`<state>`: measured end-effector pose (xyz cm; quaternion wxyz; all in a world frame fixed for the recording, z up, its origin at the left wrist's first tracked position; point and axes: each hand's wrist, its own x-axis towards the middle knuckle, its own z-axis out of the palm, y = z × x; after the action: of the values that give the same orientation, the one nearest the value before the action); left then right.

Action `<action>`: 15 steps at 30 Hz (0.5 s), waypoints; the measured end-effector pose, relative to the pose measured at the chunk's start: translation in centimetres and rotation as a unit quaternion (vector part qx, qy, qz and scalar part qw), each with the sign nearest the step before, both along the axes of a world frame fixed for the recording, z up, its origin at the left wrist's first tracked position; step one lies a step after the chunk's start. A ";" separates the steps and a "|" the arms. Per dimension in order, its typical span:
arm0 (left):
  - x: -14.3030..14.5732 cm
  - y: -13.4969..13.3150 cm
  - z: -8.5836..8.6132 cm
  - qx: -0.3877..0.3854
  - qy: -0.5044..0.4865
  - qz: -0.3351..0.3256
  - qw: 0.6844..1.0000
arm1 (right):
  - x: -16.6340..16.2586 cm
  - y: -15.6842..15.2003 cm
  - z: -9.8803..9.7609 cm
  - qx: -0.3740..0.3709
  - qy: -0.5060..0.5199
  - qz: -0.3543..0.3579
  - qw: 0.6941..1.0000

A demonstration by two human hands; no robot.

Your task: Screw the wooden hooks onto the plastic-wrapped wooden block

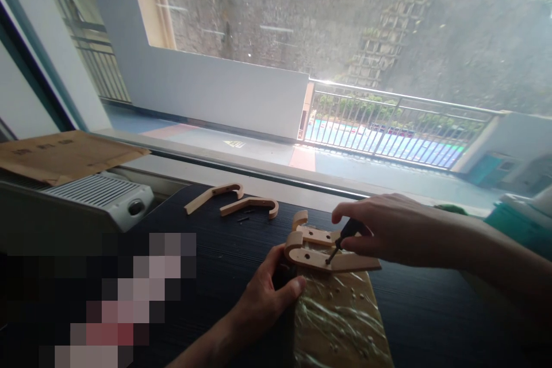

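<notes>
My right hand (pixel 383 230) is closed on a small black-handled screwdriver (pixel 342 240), whose tip rests on a curved wooden hook piece (pixel 319 259). A second wooden hook (pixel 310 233) lies just behind it. Both sit on top of a plastic-wrapped wooden board (pixel 340 322). My left hand (pixel 265 293) grips the board's near left edge, with its thumb pressed beside the hook's curved end.
Two more wooden hooks (pixel 215 194) (pixel 252 205) and small dark screws (pixel 244 218) lie further back on the dark table (pixel 431 310). A white heater (pixel 107 195) with cardboard (pixel 64 152) on top stands at the left. Teal cloth (pixel 517 224) lies at the right. A window is behind.
</notes>
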<state>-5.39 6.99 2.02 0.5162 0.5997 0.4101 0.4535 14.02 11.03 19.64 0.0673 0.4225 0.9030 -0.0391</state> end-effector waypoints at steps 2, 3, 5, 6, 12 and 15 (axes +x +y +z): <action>0.0 0.0 0.0 0.000 -0.005 -0.005 1.000 | -0.1 -0.1 0.2 -0.019 0.021 0.024 0.999; 0.0 0.0 0.1 -0.001 -0.009 -0.008 1.000 | -0.1 -0.1 0.2 -0.025 0.028 0.033 0.999; 0.1 0.0 0.2 -0.007 -0.011 -0.005 1.000 | 0.0 -0.1 -0.1 -0.030 0.035 0.032 0.998; 0.1 0.0 0.3 -0.009 -0.009 -0.001 1.000 | 0.0 -0.1 -0.3 -0.029 0.036 0.021 0.999; 0.1 0.0 0.1 -0.002 0.004 0.010 1.000 | -0.1 0.2 -1.2 0.028 0.015 -0.070 0.997; 0.0 0.0 0.0 0.004 0.002 0.002 1.000 | -0.2 0.1 -0.8 0.012 0.017 -0.045 0.999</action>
<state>-5.38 6.95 2.03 0.5121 0.6021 0.4099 0.4551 13.81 11.14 18.85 0.0449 0.4629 0.8844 -0.0382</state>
